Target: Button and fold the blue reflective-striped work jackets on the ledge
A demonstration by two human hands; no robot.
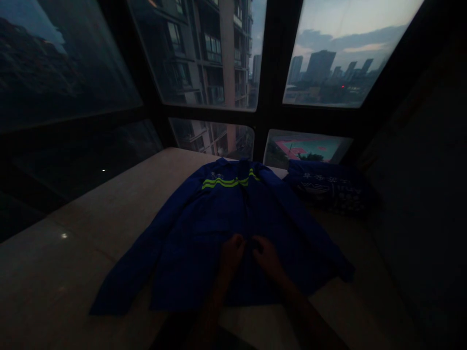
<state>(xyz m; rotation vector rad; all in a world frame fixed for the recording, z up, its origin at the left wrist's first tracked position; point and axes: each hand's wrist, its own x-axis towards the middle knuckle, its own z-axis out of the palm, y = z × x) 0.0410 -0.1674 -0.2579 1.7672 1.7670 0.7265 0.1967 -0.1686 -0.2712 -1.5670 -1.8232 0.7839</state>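
Note:
A dark blue work jacket [204, 228] with yellow-green stripes across the chest lies spread out, its collar toward the window and its sleeves angled out to both sides. At the lower part of its front opening, my left hand [232, 253] is closed in a pinch on the jacket's edge. Just across the opening my right hand [267, 255] is also closed, its fingers curled on the opposite front edge. The two hands are close together but apart. In the dim light, any button or zip at the fingertips cannot be made out.
A pale stone-like ledge [91, 218] bears the jacket. At the back right sits a folded stack of blue garments [328, 187] with white lettering. Dark window frames [260, 119] rise behind the ledge, and a dark wall [419, 194] bounds the right side.

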